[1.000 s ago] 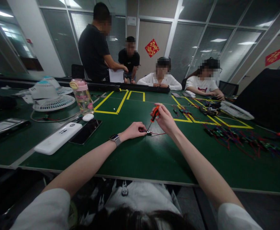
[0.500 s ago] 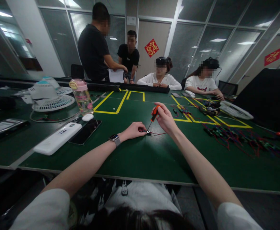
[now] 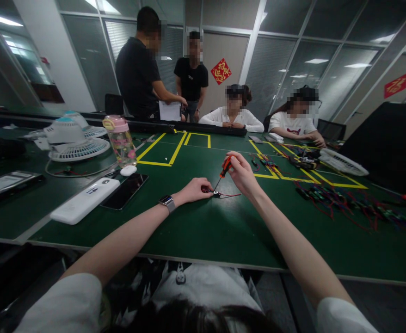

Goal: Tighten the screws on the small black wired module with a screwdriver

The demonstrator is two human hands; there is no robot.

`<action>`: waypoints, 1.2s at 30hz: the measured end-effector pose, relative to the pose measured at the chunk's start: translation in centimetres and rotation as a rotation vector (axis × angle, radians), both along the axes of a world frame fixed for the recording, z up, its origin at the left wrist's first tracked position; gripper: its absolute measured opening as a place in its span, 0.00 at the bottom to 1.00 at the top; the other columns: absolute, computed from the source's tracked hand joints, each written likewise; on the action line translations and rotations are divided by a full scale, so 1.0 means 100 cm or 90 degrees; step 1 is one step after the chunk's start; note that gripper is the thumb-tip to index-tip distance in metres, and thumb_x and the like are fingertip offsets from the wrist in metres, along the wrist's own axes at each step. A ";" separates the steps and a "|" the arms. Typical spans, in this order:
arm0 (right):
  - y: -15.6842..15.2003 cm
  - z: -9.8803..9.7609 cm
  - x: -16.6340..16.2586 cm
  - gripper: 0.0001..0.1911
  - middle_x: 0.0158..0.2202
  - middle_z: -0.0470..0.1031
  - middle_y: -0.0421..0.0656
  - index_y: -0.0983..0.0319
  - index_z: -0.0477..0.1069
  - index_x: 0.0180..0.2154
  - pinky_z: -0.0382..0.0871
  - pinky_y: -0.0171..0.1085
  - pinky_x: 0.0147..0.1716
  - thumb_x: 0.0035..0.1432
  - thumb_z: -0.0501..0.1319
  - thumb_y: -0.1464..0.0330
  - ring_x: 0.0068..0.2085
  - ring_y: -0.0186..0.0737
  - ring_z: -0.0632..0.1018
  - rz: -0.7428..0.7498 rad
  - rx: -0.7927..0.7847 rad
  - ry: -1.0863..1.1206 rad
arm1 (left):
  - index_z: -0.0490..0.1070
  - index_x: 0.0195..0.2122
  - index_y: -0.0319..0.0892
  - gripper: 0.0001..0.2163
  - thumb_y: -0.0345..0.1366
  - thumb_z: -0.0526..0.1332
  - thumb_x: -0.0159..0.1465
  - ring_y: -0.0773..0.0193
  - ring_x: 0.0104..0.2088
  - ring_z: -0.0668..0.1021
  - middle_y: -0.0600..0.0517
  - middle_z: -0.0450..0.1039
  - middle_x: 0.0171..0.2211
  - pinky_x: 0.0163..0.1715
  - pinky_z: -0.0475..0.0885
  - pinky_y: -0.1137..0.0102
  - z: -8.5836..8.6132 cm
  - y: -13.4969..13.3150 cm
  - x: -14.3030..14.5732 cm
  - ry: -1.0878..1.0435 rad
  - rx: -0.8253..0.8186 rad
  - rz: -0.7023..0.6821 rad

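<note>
My right hand [image 3: 242,173] is closed around the orange and black handle of a screwdriver [image 3: 227,165]. Its thin shaft slants down to the left, and the tip meets a small wired part [image 3: 217,194] on the green table [image 3: 189,231]. My left hand [image 3: 195,189], with a watch on its wrist, pinches the near side of that part and holds it against the table. Red and dark wires trail from the part to the right. My left fingers hide some of it, so its exact kind does not show.
To the left are a white phone-shaped device [image 3: 85,201], a dark phone [image 3: 125,192], a pink-lidded bottle [image 3: 119,141] and a white fan [image 3: 78,143]. Several wired circuit boards [image 3: 359,203] lie right. Yellow tape [image 3: 154,163] marks the table. Several people [image 3: 137,76] are across it.
The screwdriver and my right hand have shifted slightly, with the tip still at the wired part. Across the table, one person in black has straightened up.
</note>
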State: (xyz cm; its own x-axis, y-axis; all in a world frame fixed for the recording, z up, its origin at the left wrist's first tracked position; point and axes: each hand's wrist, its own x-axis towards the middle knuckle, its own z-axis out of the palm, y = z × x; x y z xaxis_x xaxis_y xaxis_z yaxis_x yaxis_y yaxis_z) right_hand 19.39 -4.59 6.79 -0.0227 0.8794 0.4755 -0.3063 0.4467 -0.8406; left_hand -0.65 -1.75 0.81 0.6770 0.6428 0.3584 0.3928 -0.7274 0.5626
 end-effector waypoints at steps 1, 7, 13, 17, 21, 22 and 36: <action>0.000 0.000 0.000 0.19 0.33 0.77 0.37 0.52 0.75 0.41 0.75 0.38 0.40 0.51 0.74 0.53 0.36 0.38 0.77 0.007 -0.002 0.003 | 0.81 0.37 0.40 0.05 0.36 0.69 0.63 0.64 0.35 0.77 0.50 0.76 0.35 0.36 0.69 0.71 0.000 0.000 0.000 -0.002 0.002 0.000; -0.002 0.000 -0.003 0.18 0.36 0.79 0.37 0.53 0.74 0.40 0.76 0.39 0.46 0.53 0.73 0.52 0.39 0.36 0.79 0.051 0.008 0.020 | 0.81 0.37 0.40 0.05 0.35 0.69 0.63 0.64 0.34 0.77 0.51 0.76 0.35 0.36 0.69 0.71 0.000 0.000 0.001 -0.008 -0.007 0.004; -0.005 0.002 -0.007 0.18 0.28 0.72 0.36 0.54 0.74 0.36 0.75 0.38 0.33 0.53 0.73 0.50 0.30 0.36 0.74 0.005 0.042 -0.025 | 0.82 0.37 0.40 0.06 0.36 0.69 0.63 0.63 0.35 0.78 0.49 0.77 0.36 0.37 0.70 0.70 0.000 0.001 0.001 -0.002 -0.002 0.003; -0.007 0.004 -0.007 0.19 0.27 0.72 0.36 0.54 0.76 0.38 0.74 0.37 0.29 0.52 0.73 0.49 0.28 0.35 0.73 0.003 0.048 -0.050 | 0.81 0.38 0.40 0.06 0.37 0.68 0.64 0.63 0.35 0.78 0.49 0.76 0.37 0.37 0.70 0.69 0.000 0.000 0.001 0.016 0.014 0.008; -0.007 0.003 -0.010 0.18 0.27 0.71 0.35 0.53 0.76 0.39 0.73 0.36 0.28 0.53 0.72 0.50 0.28 0.35 0.73 -0.003 0.052 -0.051 | 0.79 0.40 0.41 0.08 0.40 0.65 0.66 0.60 0.35 0.77 0.48 0.75 0.38 0.36 0.69 0.68 0.005 -0.003 -0.001 0.103 0.116 0.016; -0.006 0.002 -0.011 0.17 0.27 0.71 0.35 0.53 0.76 0.39 0.73 0.36 0.28 0.53 0.72 0.51 0.27 0.34 0.73 -0.010 0.053 -0.046 | 0.78 0.40 0.41 0.09 0.41 0.65 0.67 0.59 0.36 0.77 0.47 0.75 0.38 0.36 0.69 0.68 0.007 -0.004 -0.002 0.132 0.153 0.023; 0.001 -0.002 -0.002 0.15 0.32 0.75 0.38 0.55 0.76 0.41 0.71 0.36 0.37 0.57 0.69 0.53 0.33 0.36 0.75 -0.129 0.079 -0.060 | 0.76 0.38 0.42 0.10 0.40 0.59 0.71 0.57 0.36 0.75 0.46 0.72 0.37 0.38 0.66 0.64 0.011 -0.008 -0.004 0.233 0.307 0.006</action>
State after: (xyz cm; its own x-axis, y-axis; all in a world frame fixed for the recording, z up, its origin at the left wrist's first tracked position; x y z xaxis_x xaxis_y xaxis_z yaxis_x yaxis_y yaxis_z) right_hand 19.20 -4.53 6.60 0.0988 0.8057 0.5841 -0.1221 0.5923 -0.7964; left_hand -1.02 -2.53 1.89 0.8068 0.4719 0.3554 0.5060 -0.8625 -0.0035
